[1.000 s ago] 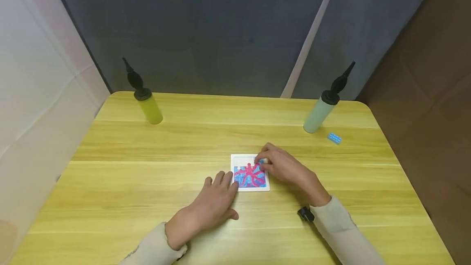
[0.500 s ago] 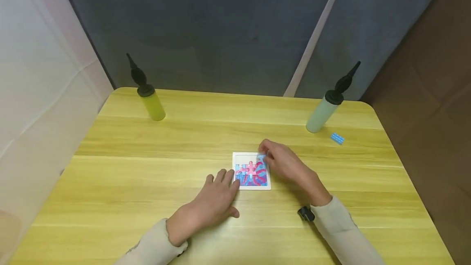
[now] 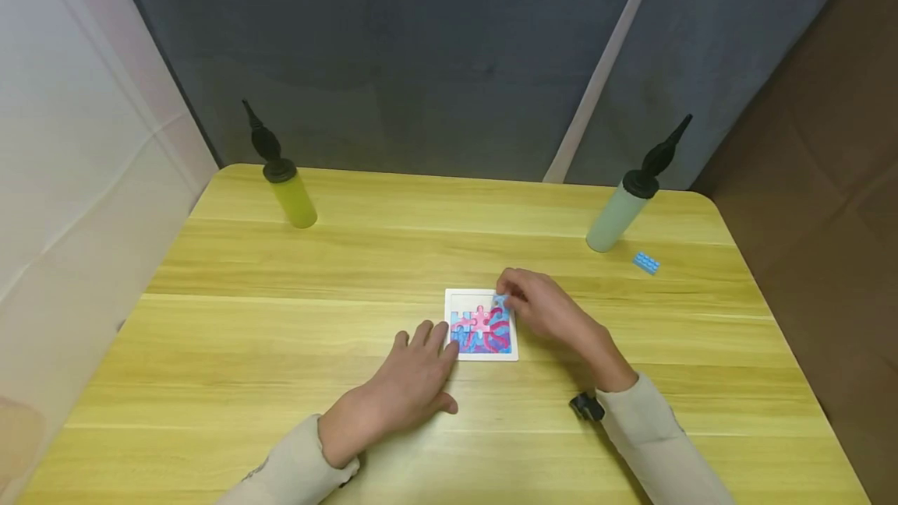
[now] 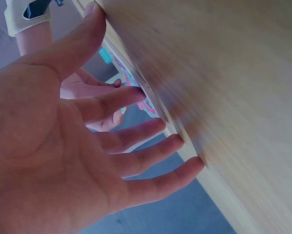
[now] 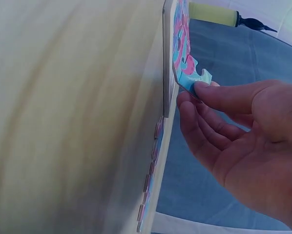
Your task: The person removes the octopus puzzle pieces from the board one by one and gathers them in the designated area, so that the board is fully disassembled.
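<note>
A white jigsaw tray lies flat on the table, holding puzzle pieces with a pink octopus on blue. White backing shows along the upper left of the tray. My left hand lies palm down with fingers extended, its fingertips at the tray's left edge; in the left wrist view the fingertips meet the tabletop. At the tray's upper right corner, my right hand pinches a blue puzzle piece between thumb and fingers. The piece stands tilted at the tray's edge in the right wrist view.
Two hand pumps stand at the back, a yellow one on the left and a pale green one on the right. A small blue building brick lies near the green pump. Dark cloth hangs behind the table.
My right fingers have shifted from over the octopus's upper right side to the tray's upper right corner, uncovering more of the picture. The left hand stays by the tray.
</note>
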Tool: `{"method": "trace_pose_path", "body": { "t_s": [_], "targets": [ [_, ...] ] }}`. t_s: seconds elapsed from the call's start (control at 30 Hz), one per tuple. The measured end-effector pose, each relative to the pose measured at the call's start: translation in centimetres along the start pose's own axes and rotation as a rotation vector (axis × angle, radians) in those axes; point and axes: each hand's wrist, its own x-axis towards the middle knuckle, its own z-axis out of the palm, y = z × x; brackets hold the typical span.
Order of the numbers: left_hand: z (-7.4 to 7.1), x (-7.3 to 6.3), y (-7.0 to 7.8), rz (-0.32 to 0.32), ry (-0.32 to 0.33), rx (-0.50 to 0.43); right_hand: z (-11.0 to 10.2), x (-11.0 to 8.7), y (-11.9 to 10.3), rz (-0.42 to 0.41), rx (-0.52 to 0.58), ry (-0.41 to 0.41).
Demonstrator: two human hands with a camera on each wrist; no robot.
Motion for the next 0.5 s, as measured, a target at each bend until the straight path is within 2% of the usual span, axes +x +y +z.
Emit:
{"method": "trace_pose_path", "body": {
  "t_s": [0.27, 0.5],
  "targets": [
    [-0.18, 0.06, 0.09, -0.001, 0.009, -0.033, -0.05, 0.15, 0.21, 0.019, 0.015, -0.021],
    [-0.13, 0.69, 0.47, -0.024, 0.048, -0.084, -0.08, 0.32, 0.27, 0.023, 0.01, -0.022]
  ]
}}
